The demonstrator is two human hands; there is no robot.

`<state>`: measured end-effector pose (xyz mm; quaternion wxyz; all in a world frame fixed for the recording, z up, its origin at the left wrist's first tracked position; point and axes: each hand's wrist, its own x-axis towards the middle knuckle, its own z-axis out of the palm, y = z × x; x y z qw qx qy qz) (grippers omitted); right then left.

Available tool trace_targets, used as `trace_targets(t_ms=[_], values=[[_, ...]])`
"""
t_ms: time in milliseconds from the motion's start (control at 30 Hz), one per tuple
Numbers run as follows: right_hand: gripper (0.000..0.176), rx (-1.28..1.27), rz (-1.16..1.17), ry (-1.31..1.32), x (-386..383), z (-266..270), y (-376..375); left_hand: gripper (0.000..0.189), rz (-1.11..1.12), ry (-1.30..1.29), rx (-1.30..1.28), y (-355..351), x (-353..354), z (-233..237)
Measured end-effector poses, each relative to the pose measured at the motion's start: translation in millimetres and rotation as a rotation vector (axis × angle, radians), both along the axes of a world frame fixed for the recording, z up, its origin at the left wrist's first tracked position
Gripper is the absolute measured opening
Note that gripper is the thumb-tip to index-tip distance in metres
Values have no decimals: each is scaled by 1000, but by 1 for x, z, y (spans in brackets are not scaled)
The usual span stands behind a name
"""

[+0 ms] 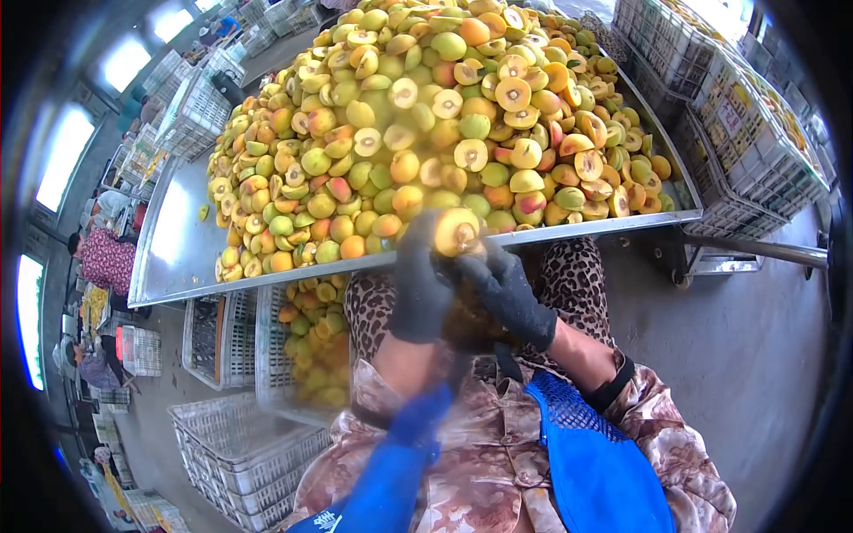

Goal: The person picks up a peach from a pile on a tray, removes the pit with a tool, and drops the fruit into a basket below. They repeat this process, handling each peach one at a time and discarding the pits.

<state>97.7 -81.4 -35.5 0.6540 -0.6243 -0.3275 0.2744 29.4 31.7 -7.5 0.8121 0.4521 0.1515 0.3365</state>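
holding halved peach (458, 231) pit-side up just over metal table (178, 240) edge: left hand (419, 289) clasps its left flank, right hand (508, 298) curls against lower right, grip unclear.

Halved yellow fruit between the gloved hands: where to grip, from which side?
Probably by the rounded skin rim of the halved yellow fruit, coming from below, where the black-gloved left hand and right hand sit. Its cut face with the pit hollow faces the camera, so stay off that.
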Motion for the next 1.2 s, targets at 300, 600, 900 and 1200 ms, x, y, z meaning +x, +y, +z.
trace_targets(t_ms=[300,600,900,1200], values=[[45,16,110,-506,13,-8,-19,40,25,-101,-139,-23,7,19],[28,-68,431,757,7,4,-43,55,-172,99,-66,-30,2,38],[38,-51,586,800,29,20,-55,40,507,436,298,111,-100,-19],[36,-331,317,-340,28,-62,-10,40,511,838,1180,190,71,-65]])
